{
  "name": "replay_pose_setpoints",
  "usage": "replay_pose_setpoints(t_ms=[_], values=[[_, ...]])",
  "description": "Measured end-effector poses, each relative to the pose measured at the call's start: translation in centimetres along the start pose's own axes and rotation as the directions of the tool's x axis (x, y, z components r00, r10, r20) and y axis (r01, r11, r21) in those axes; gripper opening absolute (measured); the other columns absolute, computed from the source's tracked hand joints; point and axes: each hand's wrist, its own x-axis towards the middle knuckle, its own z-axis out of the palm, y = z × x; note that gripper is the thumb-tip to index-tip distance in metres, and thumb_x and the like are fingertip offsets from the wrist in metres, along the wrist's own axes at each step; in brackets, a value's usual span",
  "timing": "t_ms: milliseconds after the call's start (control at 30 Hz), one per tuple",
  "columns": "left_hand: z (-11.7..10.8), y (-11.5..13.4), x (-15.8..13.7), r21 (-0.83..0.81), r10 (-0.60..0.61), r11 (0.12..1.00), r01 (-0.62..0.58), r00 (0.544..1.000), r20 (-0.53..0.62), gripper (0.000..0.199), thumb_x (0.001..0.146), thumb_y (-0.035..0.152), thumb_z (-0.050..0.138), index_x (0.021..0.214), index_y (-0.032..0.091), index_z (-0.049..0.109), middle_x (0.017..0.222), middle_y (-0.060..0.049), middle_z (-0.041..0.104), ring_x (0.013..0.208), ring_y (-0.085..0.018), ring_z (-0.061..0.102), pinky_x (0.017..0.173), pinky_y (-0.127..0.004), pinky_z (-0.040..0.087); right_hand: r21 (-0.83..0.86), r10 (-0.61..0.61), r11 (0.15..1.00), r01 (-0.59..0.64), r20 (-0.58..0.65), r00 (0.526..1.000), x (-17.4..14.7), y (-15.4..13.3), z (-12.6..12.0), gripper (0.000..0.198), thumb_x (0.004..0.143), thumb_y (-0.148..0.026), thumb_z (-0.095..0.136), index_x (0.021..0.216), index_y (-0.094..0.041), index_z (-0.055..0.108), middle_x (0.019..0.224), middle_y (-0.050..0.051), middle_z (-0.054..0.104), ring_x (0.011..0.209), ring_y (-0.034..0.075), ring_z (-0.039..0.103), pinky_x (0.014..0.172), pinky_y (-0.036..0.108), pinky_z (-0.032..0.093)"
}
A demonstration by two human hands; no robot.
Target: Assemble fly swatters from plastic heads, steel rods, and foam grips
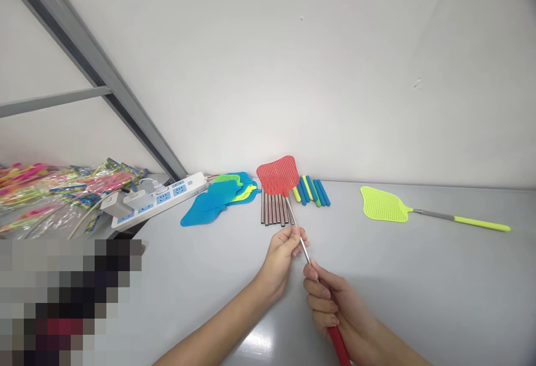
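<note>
A fly swatter (278,175) with a red perforated head, a thin metal rod and a red grip is held in front of me, head pointing away. My left hand (285,249) pinches the rod partway along. Around the lower end, where rod meets red grip, my right hand (330,296) is wrapped. Behind the red head, several metal tubes (272,212) lie side by side on the table. To their right are several blue, yellow and green grips (312,190). Blue, green and yellow swatter heads (224,196) lie overlapping on the left.
A yellow-green fly swatter (384,205) lies on the grey table (427,288) at the right. At left stands a white power strip (167,198) with plugs and cables, beside plastic-wrapped colourful packages (62,193). A wall closes off the back; the lower left corner is pixelated.
</note>
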Motion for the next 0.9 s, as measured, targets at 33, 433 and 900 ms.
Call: replay_pose_setpoints(t_ms=[33, 433, 900], values=[[0.0, 0.2, 0.0, 0.000, 0.007, 1.000, -0.007, 1.000, -0.003, 0.026, 0.077, 0.037, 0.046, 0.066, 0.014, 0.054, 0.056, 0.003, 0.043, 0.050, -0.006, 0.032, 0.054, -0.017, 0.029, 0.003, 0.005, 1.000, -0.005, 0.006, 1.000, 0.0, 0.0, 0.1, 0.019, 0.080, -0.029, 0.046, 0.069, -0.013, 0.047, 0.048, -0.008, 0.026, 0.034, 0.000, 0.018, 0.030, 0.012, 0.015], [-0.3, 1.1, 0.3, 0.017, 0.031, 0.999, -0.030, 0.998, -0.056, 0.026, 0.074, 0.039, 0.049, 0.067, 0.015, 0.057, 0.056, 0.002, 0.047, 0.048, -0.006, 0.035, 0.056, -0.018, 0.031, 0.011, 0.038, 0.999, -0.038, 0.024, 0.999, -0.1, 0.0, 0.3, 0.019, 0.080, -0.029, 0.046, 0.070, -0.013, 0.046, 0.048, -0.008, 0.024, 0.034, 0.000, 0.018, 0.031, 0.011, 0.015], [-0.8, 0.8, 0.0, 0.052, 0.003, 0.999, -0.001, 1.000, -0.026, 0.023, 0.077, 0.035, 0.046, 0.070, 0.015, 0.056, 0.054, 0.003, 0.045, 0.049, -0.006, 0.034, 0.060, -0.019, 0.031, -0.214, -0.019, 0.977, -0.003, -0.102, 0.995, -0.6, -0.2, 0.3, 0.021, 0.075, -0.032, 0.052, 0.068, -0.014, 0.046, 0.049, -0.008, 0.022, 0.037, 0.001, 0.014, 0.033, 0.013, 0.013]])
